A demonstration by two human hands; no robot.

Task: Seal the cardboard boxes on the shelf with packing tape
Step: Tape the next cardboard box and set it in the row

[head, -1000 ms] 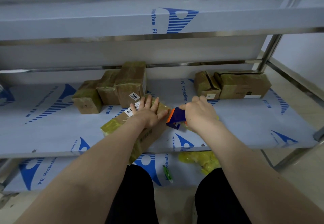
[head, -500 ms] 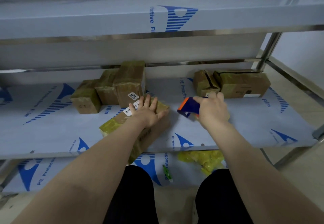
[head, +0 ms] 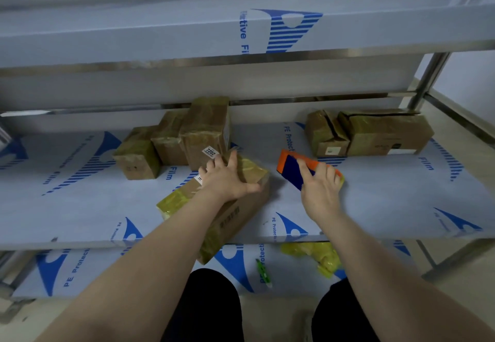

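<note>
A long cardboard box banded with yellowish tape lies at an angle on the middle shelf, one end past the front edge. My left hand presses flat on its top, fingers spread. My right hand grips an orange and blue tape dispenser to the right of the box, apart from it, just above the shelf. Three taped boxes stand clustered behind the left hand. Two more boxes sit at the back right, one with a flap gap showing.
The upper shelf overhangs close above. On the lower shelf lie a wad of yellow tape and a green and white utility knife. A steel upright stands at the right. My knees are at the bottom.
My right hand has carried the tape dispenser away from the box's right end, up and to the right. My left hand stays pressed on the box.
</note>
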